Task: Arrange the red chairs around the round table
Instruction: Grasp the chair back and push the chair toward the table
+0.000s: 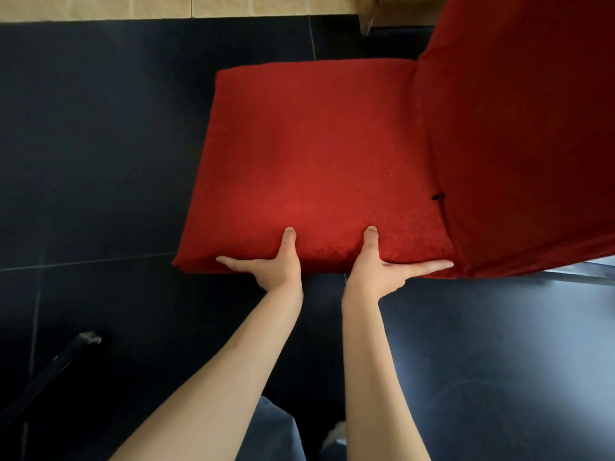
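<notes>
Dark, near-black tiled floor (pixel 100 134) with pale grout lines, bordered along the top edge by beige tiles (pixel 100 5), carrying a red fabric-covered chair (pixel 316 161) whose legs are hidden beneath the seat, and a black leg with a capped foot (pixel 66 357) at lower left.

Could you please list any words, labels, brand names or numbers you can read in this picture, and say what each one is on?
None: no readable text shows.
The red chair bears only a small black tag, with no lettering to make out.
Both hands, left hand and right hand, grip its seat edge.
</notes>
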`<state>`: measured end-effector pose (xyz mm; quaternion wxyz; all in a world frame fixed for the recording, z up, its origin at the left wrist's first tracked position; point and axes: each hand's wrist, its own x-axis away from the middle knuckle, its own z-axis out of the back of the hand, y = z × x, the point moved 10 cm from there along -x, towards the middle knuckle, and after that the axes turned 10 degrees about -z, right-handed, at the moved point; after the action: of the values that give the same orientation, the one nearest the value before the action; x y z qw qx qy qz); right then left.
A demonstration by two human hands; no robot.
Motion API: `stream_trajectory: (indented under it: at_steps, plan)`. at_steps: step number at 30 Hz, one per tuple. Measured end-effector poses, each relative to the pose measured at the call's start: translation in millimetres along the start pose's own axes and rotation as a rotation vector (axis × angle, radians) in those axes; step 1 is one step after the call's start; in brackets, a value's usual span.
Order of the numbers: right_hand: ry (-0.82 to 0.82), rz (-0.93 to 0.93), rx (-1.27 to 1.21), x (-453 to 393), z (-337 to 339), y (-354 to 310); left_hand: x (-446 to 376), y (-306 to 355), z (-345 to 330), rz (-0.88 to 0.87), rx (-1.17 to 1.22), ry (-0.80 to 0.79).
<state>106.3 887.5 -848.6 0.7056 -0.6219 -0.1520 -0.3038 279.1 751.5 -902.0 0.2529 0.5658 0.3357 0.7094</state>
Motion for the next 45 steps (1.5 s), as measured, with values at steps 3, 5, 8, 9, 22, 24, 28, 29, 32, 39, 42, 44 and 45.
stream_trajectory:
  at_steps: [3,5,8,9,22,24,28,29,32,39,42,44,45]
  plan:
    - [0.031,-0.017,0.001,15.9,18.5,4.2,14.3,4.1,23.4,0.019,-0.017,0.014]
    - [0.057,-0.034,0.024,30.1,31.9,9.0,23.4,6.1,42.9,0.034,-0.031,0.026]
    - [0.082,-0.062,0.055,55.1,50.9,15.7,37.4,9.8,73.8,0.062,-0.054,0.041]
    - [0.095,-0.069,0.065,63.8,58.0,17.7,41.8,10.9,84.7,0.07,-0.068,0.047]
    - [0.238,-0.193,0.227,159.4,127.9,13.3,99.1,50.2,185.2,0.069,-0.218,0.12]
    - [0.247,-0.198,0.277,168.9,134.1,5.1,111.9,56.5,194.1,0.099,-0.224,0.14]
    - [0.244,-0.244,0.329,179.6,143.2,-12.3,141.6,68.4,203.0,0.173,-0.229,0.197]
    - [0.246,-0.247,0.331,180.6,142.3,-17.6,146.3,73.2,203.1,0.183,-0.25,0.206]
    - [0.251,-0.269,0.369,185.8,133.1,-34.6,152.9,91.5,198.4,0.206,-0.31,0.22]
    - [0.238,-0.345,0.476,195.7,111.2,-69.0,161.9,129.6,182.4,0.282,-0.372,0.23]
    - [0.226,-0.355,0.482,197.8,101.2,-82.4,162.0,141.2,175.5,0.296,-0.391,0.229]
    - [0.219,-0.348,0.483,196.6,92.3,-93.4,161.6,149.2,169.4,0.291,-0.418,0.223]
    - [0.213,-0.35,0.48,195.8,87.4,-98.0,161.8,154.3,166.2,0.288,-0.438,0.221]
